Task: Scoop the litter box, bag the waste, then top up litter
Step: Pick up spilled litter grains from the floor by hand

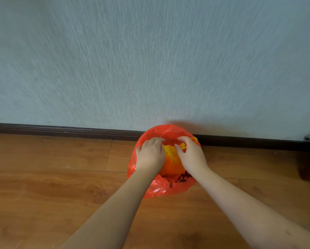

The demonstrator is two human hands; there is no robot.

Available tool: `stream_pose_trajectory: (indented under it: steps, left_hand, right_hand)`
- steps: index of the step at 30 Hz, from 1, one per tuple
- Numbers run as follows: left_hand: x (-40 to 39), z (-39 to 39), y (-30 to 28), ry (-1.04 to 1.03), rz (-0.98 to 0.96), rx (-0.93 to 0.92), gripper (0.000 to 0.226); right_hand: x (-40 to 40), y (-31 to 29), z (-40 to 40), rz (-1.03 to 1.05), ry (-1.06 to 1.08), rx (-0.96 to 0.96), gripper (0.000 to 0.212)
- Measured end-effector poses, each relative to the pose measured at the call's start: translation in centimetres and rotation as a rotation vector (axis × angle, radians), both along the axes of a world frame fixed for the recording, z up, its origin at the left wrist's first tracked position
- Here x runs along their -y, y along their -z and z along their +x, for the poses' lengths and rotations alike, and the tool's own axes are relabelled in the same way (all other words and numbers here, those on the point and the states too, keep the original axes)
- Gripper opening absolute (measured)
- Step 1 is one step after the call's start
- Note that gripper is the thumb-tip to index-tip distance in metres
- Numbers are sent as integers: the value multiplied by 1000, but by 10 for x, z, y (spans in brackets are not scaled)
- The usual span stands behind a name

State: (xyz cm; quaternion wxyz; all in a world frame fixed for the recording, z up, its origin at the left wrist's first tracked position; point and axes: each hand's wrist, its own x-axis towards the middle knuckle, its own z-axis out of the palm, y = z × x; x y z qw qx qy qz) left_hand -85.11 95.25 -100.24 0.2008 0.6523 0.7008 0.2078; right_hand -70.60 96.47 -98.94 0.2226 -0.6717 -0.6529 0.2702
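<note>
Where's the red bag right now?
Head view, lower centre: the red bag sits on the wood floor against the baseboard, with the left hand and right hand on its top.

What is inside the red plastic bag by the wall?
A yellow bag sits in the red plastic bag, between the left hand and right hand. Both hands cover much of it; its contents cannot be seen.

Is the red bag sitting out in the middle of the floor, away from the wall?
No, the red bag sits right against the dark baseboard at the foot of the wall.
</note>
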Motion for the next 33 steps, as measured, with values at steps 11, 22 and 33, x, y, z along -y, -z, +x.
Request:
stream_pose_trajectory:
  steps: [11,22,33]
  left_hand:
    - [7,-5,13,89,136,-215,19]
    - [14,-13,28,98,275,-326,45]
    - [22,-2,12,1,200,-183,61]
  right_hand:
    - [0,10,3,60,31,149,14]
    - [4,17,11,232,-92,268,31]
    - [15,16,7,190,-260,322,66]
